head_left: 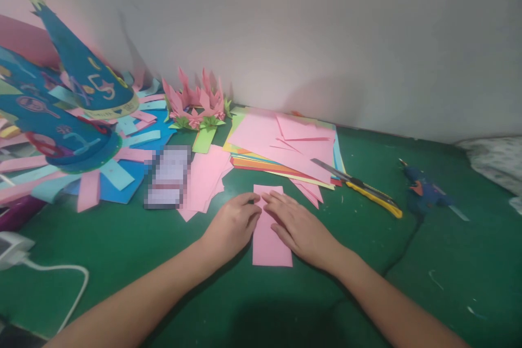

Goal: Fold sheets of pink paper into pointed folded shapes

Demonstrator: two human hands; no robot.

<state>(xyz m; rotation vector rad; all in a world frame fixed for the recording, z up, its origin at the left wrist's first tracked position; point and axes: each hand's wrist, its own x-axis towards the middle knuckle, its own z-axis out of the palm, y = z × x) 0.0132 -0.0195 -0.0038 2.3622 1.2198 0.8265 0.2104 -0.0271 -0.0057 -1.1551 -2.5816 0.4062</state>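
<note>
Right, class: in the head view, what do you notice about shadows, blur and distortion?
Head view: soft shadows fall on the wall; a dark shadow lies on the green table at the bottom edge; the blue tool at right looks smeared; blocky pixels hide the detail of an oblong item.

Two blue cones (84,60) and a white cable (57,267) are noted at left, a glue gun (428,193) at right
</note>
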